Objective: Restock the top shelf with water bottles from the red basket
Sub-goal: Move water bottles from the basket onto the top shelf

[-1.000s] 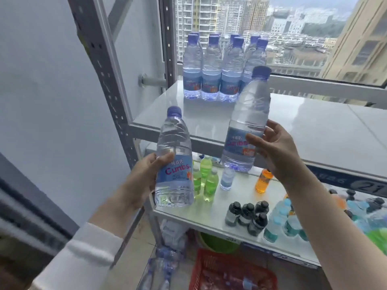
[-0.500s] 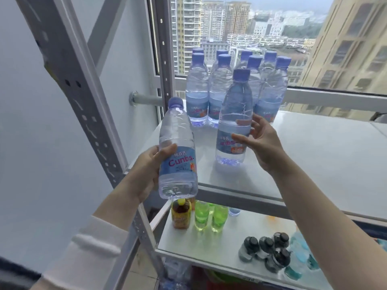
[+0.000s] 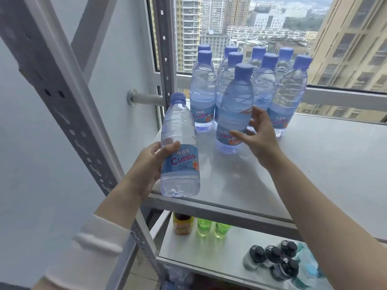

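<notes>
My left hand (image 3: 150, 164) gripped a water bottle (image 3: 180, 151) round its label at centre left of the frame, holding it nearly upright at the front left corner of the top shelf (image 3: 314, 164). My right hand (image 3: 257, 139) was open at mid frame, fingers spread beside a second bottle (image 3: 234, 109) standing on the shelf, thumb tip over its label. Just behind it, the other blue-capped bottles (image 3: 263, 80) stood clustered by the window. Green bottles (image 3: 211, 227) stood on the lower shelf (image 3: 209, 248).
</notes>
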The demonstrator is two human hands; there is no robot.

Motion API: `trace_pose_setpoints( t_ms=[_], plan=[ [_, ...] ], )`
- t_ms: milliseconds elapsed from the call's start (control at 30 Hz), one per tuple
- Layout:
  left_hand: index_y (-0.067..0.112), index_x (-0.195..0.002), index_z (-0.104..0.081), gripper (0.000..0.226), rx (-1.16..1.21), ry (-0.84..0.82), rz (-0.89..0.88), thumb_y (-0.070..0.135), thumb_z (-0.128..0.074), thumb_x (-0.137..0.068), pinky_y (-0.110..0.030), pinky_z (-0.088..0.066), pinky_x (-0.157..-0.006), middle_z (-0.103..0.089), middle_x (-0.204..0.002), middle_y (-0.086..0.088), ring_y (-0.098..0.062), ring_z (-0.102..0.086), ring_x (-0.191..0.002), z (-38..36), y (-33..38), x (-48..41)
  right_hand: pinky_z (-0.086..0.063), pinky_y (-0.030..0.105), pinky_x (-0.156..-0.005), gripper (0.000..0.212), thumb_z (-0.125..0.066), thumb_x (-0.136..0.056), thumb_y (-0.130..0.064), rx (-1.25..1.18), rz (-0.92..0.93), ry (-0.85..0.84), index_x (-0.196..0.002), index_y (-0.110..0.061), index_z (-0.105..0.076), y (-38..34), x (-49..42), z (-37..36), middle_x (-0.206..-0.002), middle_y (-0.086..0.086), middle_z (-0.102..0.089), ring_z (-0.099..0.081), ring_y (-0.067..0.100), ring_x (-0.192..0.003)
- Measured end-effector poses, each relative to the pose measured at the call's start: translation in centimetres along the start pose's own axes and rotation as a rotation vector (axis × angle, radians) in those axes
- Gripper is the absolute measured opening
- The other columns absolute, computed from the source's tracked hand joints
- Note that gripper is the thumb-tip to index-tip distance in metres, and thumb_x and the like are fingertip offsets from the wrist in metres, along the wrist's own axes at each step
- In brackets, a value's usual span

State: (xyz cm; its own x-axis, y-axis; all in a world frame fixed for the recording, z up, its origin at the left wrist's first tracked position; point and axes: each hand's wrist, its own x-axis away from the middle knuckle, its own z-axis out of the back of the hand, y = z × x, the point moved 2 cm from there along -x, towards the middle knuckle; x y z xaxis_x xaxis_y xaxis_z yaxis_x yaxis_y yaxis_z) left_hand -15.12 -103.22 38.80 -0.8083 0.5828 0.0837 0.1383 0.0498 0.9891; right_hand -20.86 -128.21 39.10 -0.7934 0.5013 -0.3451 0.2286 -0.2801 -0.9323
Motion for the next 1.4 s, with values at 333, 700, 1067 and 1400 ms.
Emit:
trace_pose_setpoints(
  t_ms=[333,700,1067,1400],
  plan=[
    [0.02,-0.104,-0.06,0.046,-0.003,0.006,0.035,0.044,-0.061,-0.065,-0.04,-0.056,-0.08,-0.07,-0.095,-0.005,-0.022,-0.068,-0.087,0.0,-0.2,-1.4,-0.052,0.017,-0.081,0.067,-0.077,-0.072,-0.006,0.174,0.049,0.065,-0.129,-0.013,-0.043,0.4,-0.9,-0.1,-0.119,0.005,-0.05,-0.052,-0.001,-0.093],
    [0.016,-0.125,-0.052,0.106,0.038,-0.023,-0.025,0.054,-0.088,-0.033,-0.042,-0.054,-0.086,-0.069,-0.112,-0.009,-0.028,-0.066,-0.102,-0.4,0.1,-3.7,-0.048,0.02,-0.085,0.074,-0.077,-0.073,-0.015,0.194,0.016,0.058,-0.136,-0.016,-0.037,-0.4,-0.1,0.1,-0.124,0.0,-0.051,-0.052,0.006,-0.106],
    [0.022,-0.109,-0.05,0.061,-0.028,-0.104,-0.289,0.012,-0.079,-0.057,-0.029,-0.053,-0.082,-0.073,-0.098,0.002,-0.017,-0.068,-0.097,-2.7,0.9,-7.5,-0.044,0.002,-0.079,0.061,-0.064,-0.085,-0.017,0.152,0.024,0.16,-0.138,-0.012,-0.035,-1.6,1.1,1.4,-0.124,0.002,-0.053,-0.052,0.013,-0.112],
    [0.026,-0.124,-0.051,0.058,-0.288,-0.039,-0.397,0.011,-0.076,-0.073,-0.008,-0.048,-0.074,-0.059,-0.113,0.006,-0.009,-0.053,-0.098,-1.9,1.0,-9.0,-0.043,0.0,-0.077,0.053,-0.06,-0.088,-0.014,0.173,-0.01,0.166,-0.137,-0.011,-0.038,-1.3,2.3,1.5,-0.119,-0.001,-0.054,-0.052,0.012,-0.107]
  ],
)
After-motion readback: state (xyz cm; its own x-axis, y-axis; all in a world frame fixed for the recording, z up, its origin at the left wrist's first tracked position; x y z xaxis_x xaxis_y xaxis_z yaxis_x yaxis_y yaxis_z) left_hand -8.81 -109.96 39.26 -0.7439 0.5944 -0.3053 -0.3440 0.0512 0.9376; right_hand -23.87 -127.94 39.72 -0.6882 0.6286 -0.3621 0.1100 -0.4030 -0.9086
